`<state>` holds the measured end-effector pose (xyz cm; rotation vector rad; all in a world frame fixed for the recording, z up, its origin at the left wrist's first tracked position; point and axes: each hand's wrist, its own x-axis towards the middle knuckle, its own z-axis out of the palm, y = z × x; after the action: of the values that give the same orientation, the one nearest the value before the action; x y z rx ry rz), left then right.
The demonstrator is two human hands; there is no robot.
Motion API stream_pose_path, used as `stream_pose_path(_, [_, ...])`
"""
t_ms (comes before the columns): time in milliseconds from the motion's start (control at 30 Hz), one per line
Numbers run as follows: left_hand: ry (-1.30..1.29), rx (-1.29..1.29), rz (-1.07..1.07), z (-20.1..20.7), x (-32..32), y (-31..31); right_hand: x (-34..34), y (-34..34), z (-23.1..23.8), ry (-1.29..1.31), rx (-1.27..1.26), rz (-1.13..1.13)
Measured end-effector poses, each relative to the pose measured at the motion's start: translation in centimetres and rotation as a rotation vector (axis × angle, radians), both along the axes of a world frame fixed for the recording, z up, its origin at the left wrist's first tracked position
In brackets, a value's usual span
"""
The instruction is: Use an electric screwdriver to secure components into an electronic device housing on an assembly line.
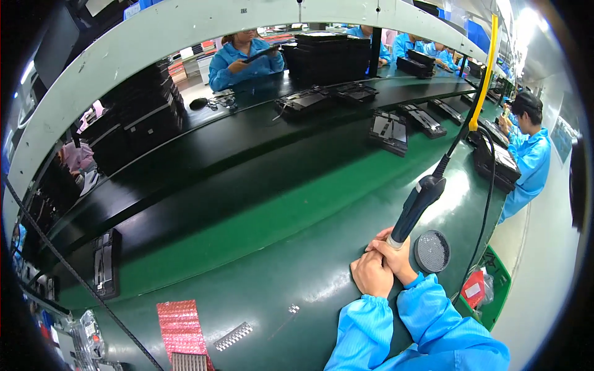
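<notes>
A black electric screwdriver (417,201) stands tilted over the green bench, its cord running up from the top. My right hand (400,260) is wrapped around its light-coloured lower end. Pressed against the right hand, my left hand (372,275) is closed with its fingers curled; what it holds, if anything, is hidden. The screwdriver's tip is also out of sight between the hands. Just right of my right hand sits a round dark dish (432,251) filled with small shiny pieces, probably screws.
Black trays with device parts (390,131) lie on the green belt (247,238). Pink bubble wrap (179,321) and a label strip (234,336) lie at front left. A green crate (499,281) stands at right. Co-workers in blue (532,154) sit around. A black cord (490,185) hangs near the dish.
</notes>
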<state>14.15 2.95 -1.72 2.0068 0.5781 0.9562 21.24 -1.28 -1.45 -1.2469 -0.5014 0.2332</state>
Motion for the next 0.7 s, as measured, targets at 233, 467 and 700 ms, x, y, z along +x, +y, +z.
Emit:
stream_pose_path(233, [0.009, 0.016, -0.016, 0.3, -0.2, 0.2, -0.3, 0.2, 0.5, -0.004, 0.006, 0.026])
stream_pose_path(467, [-0.022, 0.041, 0.013, -0.1, -0.5, 0.2, -0.5, 0.3, 0.1, 0.022, 0.006, 0.045])
stream_pose_path(700, [-0.017, 0.1, 0.0, -0.7, 0.2, 0.0, 0.6, -0.7, -0.3, -0.073, -0.133, 0.104])
